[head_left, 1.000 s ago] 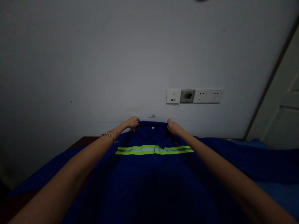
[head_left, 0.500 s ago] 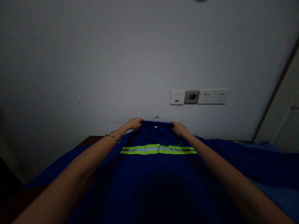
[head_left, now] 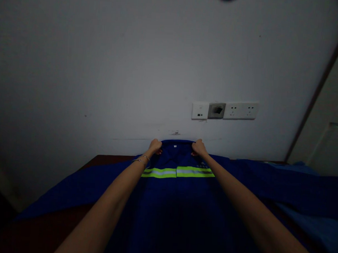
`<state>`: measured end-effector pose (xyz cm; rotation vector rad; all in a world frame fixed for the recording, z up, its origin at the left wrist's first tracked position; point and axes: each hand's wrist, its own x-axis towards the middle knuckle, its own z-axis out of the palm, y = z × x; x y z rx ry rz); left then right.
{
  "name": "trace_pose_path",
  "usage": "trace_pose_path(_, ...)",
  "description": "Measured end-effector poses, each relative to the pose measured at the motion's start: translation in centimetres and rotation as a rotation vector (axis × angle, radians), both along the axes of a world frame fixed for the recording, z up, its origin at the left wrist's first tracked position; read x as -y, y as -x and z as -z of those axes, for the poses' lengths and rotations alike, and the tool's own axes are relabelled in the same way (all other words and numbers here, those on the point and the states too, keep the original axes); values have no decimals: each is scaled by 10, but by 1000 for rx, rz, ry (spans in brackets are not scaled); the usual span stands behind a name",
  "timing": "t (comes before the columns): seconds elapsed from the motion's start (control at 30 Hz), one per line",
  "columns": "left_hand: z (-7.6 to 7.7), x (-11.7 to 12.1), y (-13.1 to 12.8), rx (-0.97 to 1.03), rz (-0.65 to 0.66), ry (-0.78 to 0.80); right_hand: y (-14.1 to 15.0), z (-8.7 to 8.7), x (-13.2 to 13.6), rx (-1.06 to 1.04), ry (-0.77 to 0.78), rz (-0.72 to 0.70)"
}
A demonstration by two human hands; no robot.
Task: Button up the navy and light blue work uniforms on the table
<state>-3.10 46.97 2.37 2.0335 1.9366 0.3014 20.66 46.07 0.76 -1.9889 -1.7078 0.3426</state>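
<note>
A dark blue work jacket [head_left: 179, 212] with a yellow-green and silver reflective stripe [head_left: 178, 172] lies spread front-up on a dark brown table [head_left: 100, 160]. Its collar [head_left: 175, 147], with a small white tag, points toward the wall. My left hand [head_left: 155, 146] is closed on the left end of the collar; thin bracelets circle that wrist. My right hand [head_left: 199, 147] is closed on the right end of the collar. Both arms reach straight out over the jacket.
A white wall [head_left: 132, 65] stands right behind the table, with a row of switches and sockets [head_left: 225, 110]. More blue cloth [head_left: 308, 192] lies to the right. A pale door [head_left: 328, 129] is at the far right.
Both hands have moved closer together along the collar, and the jacket has shifted slightly on the table. The view has also moved a little.
</note>
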Motion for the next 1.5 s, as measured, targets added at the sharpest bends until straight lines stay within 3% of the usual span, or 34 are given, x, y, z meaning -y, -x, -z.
trace_pose_path(0.17, 27, -2, -5, 68, -111, 22, 5, 18, -5, -156, 42, 12)
trace_pose_path(0.3, 41, -4, -1, 32, -93, -77, 13, 29, -6, -214, 43, 34)
trace_pose_path(0.47, 40, -4, 13, -5, -19, -208, 10, 33, -2, -184, 4, 67)
trace_pose_path(0.63, 31, 16, 7, -47, -39, -407, -1, 19, 12, 7, -40, 37)
trace_pose_path(0.73, 29, 35, -6, -97, 108, -536, -4, 12, 28, 136, -121, 12)
trace_pose_path(0.83, 32, 49, -19, -172, 398, -514, -1, 10, 46, 222, -197, -41)
trace_pose_path(0.97, 40, 53, -32, -284, 657, -435, 6, 16, 61, 275, -187, -320)
trace_pose_path(1.1, 48, 51, -34, -331, 733, -422, 11, 26, 67, 379, -145, -610)
trace_pose_path(1.2, 52, 55, -30, -359, 764, -456, 14, 33, 67, 442, -112, -730)
trace_pose_path(1.5, 52, 69, -18, -550, 823, -507, 31, 33, 59, 395, -9, -674)
